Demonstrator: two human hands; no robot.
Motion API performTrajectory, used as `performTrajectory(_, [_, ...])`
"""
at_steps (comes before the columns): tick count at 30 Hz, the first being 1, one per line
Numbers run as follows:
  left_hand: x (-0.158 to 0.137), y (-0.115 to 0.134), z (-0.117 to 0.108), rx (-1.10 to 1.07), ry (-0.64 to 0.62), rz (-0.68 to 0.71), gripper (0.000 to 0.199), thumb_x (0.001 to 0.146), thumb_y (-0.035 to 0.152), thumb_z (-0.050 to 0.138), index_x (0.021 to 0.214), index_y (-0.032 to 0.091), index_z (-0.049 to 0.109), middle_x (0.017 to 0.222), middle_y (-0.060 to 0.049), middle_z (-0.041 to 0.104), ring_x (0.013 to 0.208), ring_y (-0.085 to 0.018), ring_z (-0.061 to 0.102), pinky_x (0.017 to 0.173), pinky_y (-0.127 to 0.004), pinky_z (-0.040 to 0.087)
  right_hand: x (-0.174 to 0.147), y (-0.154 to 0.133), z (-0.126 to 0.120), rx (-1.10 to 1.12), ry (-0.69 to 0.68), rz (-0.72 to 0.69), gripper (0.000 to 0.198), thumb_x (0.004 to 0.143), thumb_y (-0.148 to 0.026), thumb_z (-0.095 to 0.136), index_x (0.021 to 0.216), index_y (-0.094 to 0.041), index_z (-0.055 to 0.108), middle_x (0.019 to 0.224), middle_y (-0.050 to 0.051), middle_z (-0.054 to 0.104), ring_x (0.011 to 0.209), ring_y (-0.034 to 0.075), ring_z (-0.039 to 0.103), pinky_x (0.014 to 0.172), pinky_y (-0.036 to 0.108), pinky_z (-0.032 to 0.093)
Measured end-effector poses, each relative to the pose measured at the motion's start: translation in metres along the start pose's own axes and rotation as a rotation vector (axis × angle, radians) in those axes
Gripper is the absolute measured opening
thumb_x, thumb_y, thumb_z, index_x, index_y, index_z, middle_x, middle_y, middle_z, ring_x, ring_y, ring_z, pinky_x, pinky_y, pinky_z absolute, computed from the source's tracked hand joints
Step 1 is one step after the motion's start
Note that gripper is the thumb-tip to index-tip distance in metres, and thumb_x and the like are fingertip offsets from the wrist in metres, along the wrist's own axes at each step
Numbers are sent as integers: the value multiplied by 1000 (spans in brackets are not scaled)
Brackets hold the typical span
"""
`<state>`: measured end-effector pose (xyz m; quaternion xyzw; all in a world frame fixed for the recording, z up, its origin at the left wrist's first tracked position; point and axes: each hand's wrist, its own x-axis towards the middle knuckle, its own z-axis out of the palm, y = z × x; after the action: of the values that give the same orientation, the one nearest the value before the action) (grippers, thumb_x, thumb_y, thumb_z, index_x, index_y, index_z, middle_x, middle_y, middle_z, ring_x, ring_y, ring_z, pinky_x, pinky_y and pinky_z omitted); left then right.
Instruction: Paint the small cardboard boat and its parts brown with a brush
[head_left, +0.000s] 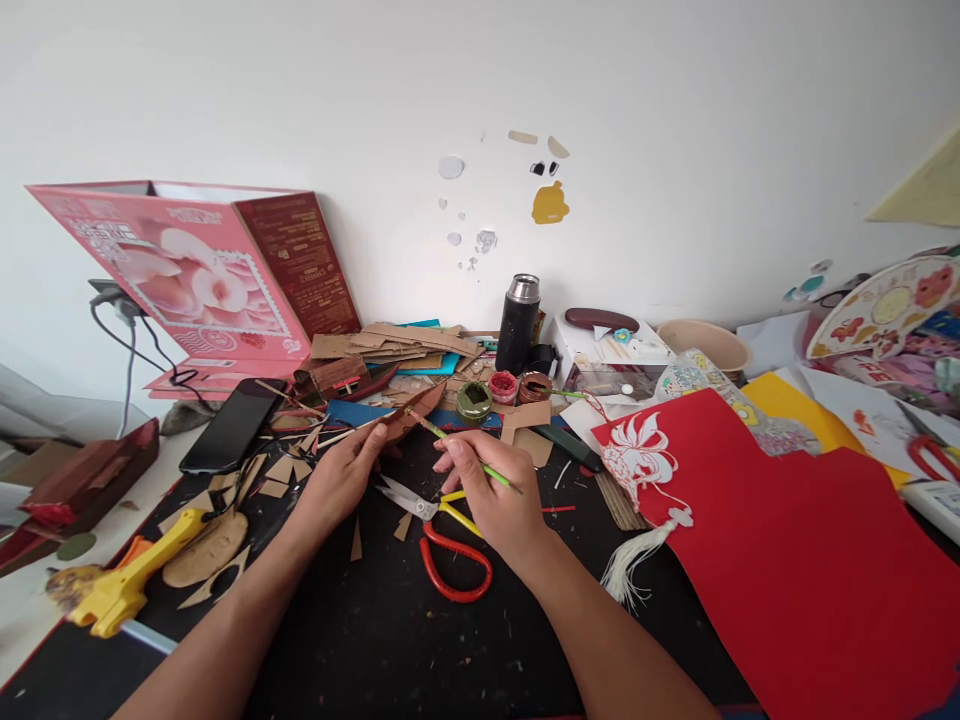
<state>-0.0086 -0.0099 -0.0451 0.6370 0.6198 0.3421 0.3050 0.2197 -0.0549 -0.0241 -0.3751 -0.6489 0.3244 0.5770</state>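
Observation:
My left hand (337, 478) pinches a pointed, reddish-brown painted piece (421, 405) shaped like a small boat hull; I cannot tell what it is made of. In my right hand (504, 492) is a thin paintbrush (433, 427) with a green handle, its tip at or very near the brown piece. Beyond the hands stand open paint jars: an olive green jar (474, 402), a red jar (503, 386) and a brown jar (535, 387). Scissors (456, 598) with red handles lie below, between my forearms, their blades partly open.
A yellow glue gun (142, 575), a phone (232, 425) and cardboard scraps lie to the left. Behind them stands a pink box (202, 280). A black thermos (518, 325) is near the wall. Red paper (795, 540) with a white tassel (634, 572) covers the right side.

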Motion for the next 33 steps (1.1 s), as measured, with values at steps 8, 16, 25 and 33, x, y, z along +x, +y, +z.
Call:
performTrajectory(8, [0,6,-5,-147,44,-97,75,90,84,50,84,19,85,68,-10,74,68,-30,65,64,-40,53,0,-1,1,-6,2,-2,42,116,-50,53,101,-21,79,82,4,80,57,15,76,56,27,58])
performTrajectory(16, [-2,10,-2,-446,-14,-258,55,82,66,68,102,18,85,84,-12,82,70,-25,71,60,-34,54,0,-1,0,-18,-9,8,43,116,-52,51,101,-22,78,84,4,81,58,15,76,57,28,57])
performTrajectory(25, [-1,6,-1,-576,1,-318,54,68,54,87,105,16,83,96,-14,82,67,-22,70,54,-31,52,0,-1,1,-38,-12,3,46,116,-55,50,101,-22,78,84,5,82,59,16,77,57,27,59])
performTrajectory(33, [-1,11,-1,-586,-20,-342,51,72,52,88,108,16,82,98,-12,80,69,-20,72,57,-30,56,-1,0,1,-45,-35,-12,46,117,-54,50,102,-22,79,84,5,82,59,16,78,58,27,59])
